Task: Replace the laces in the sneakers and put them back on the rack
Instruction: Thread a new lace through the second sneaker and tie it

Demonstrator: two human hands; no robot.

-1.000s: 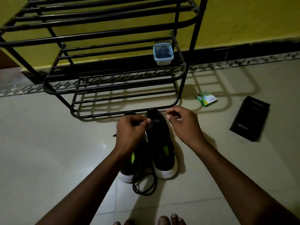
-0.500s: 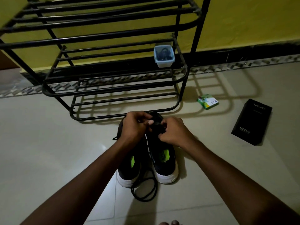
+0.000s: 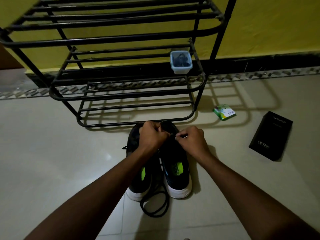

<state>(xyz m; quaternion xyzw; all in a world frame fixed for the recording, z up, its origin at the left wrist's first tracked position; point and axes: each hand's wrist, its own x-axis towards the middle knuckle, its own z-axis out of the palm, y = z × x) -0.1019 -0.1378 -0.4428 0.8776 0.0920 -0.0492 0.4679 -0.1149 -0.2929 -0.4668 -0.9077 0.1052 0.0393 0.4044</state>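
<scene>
You're at the threading step. The sneakers (image 3: pixel 176 174) stand side by side on the floor, toes just in front of the lowest bar of the rack (image 3: pixel 121 38). Your left hand (image 3: pixel 152 135) and right hand (image 3: pixel 192 141) meet over the far end of the right-hand shoe, fingers curled tight, each pinching the black lace (image 3: pixel 141 204) at the front eyelets (your knuckles hide exactly which one). The slack trails back between the shoes into a loose loop by the heels. Next, I'd judge, you need to draw the end through and even both sides before crossing upward.
</scene>
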